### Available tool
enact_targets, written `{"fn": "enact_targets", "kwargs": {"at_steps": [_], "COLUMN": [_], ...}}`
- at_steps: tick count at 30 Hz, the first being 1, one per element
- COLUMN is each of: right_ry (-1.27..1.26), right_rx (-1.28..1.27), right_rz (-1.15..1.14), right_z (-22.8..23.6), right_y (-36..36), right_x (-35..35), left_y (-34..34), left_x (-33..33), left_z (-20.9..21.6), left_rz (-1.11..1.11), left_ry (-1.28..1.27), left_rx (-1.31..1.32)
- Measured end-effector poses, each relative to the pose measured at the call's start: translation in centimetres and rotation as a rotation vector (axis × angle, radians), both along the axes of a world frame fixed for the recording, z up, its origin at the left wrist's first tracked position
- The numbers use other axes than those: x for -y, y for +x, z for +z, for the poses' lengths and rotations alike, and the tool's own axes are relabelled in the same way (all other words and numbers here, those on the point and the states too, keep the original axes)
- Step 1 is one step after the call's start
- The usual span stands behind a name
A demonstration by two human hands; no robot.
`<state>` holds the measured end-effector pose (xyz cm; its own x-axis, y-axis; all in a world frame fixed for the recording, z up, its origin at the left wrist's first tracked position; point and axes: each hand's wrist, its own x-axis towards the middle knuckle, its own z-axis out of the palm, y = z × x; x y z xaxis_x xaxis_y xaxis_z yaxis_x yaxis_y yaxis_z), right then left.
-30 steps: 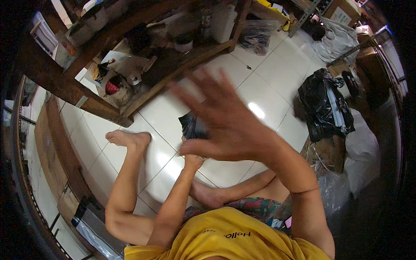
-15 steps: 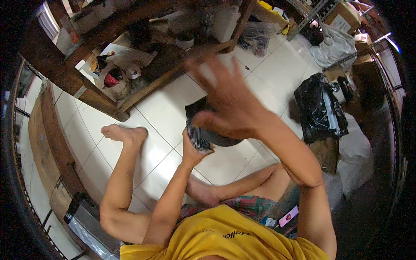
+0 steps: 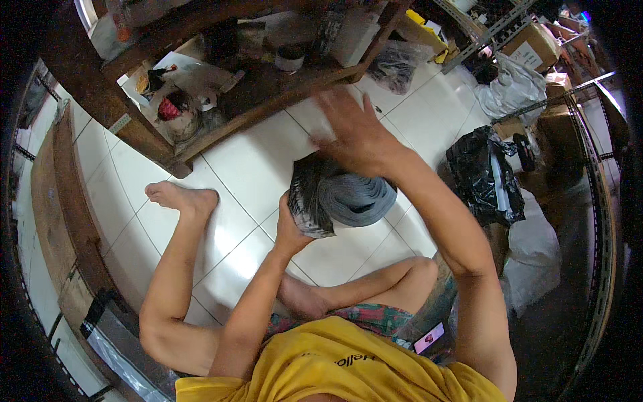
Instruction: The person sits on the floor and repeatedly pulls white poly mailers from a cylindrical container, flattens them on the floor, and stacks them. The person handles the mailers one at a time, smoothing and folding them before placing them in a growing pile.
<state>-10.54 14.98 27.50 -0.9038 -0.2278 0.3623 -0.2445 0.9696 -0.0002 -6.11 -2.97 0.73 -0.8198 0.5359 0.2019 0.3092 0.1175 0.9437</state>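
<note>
My left hand [image 3: 291,229] grips a thick bundle from its left side, with the thumb up along its edge. At the bundle's right end a grey roll [image 3: 360,198] shows its many wound layers, like rolled plastic sheet or bags. Shiny black plastic [image 3: 311,191] covers the left part of the bundle, with a whitish patch low down. Just above and beyond the roll hovers my right hand [image 3: 362,137], fingers spread and a little blurred, with nothing seen in it. Whether its palm touches the black plastic I cannot tell.
A wooden shelf unit [image 3: 228,141] stands ahead on the tiled floor [image 3: 231,177]. To the right lies a black plastic bag [image 3: 485,177] near white sacks [image 3: 512,87] and metal racking [image 3: 589,161]. A lit phone [image 3: 429,338] rests by my right thigh.
My right hand has moved up and slightly right off the bundle, uncovering the grey roll's end. My left hand keeps its hold, and the view has shifted a little.
</note>
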Motion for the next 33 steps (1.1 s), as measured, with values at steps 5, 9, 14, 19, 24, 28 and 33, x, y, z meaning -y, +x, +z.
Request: {"fn": "enact_targets", "kwargs": {"at_steps": [5,9,14,19,24,28,33], "right_ry": [0.026,-0.122,0.010,-0.020,-0.024,-0.055,0.043], "right_rx": [0.074,0.032,0.115,0.169,0.171,0.081,0.166], "right_rz": [0.069,0.180,0.263,0.265,0.156,0.101,0.039], "right_z": [-1.2,2.7,-0.1,1.2,0.9,2.5,-0.8], "right_y": [-1.0,-1.3,1.5,4.0,4.9,4.8,4.0], "right_x": [1.2,3.7,6.4,7.7,5.4,3.5,1.8], "left_y": [0.9,-0.5,-0.3,0.4,-0.3,0.3,0.5], "left_x": [0.8,0.9,0.4,0.4,1.1,0.9,0.8], "left_z": [1.8,1.9,0.8,1.4,3.1,1.0,1.1], "left_rz": [0.021,0.044,0.051,0.049,-0.005,0.018,0.040], "left_ry": [0.050,0.008,0.115,0.211,0.012,0.018,0.055], "left_rx": [0.303,0.211,0.106,0.491,0.148,0.170,0.064]}}
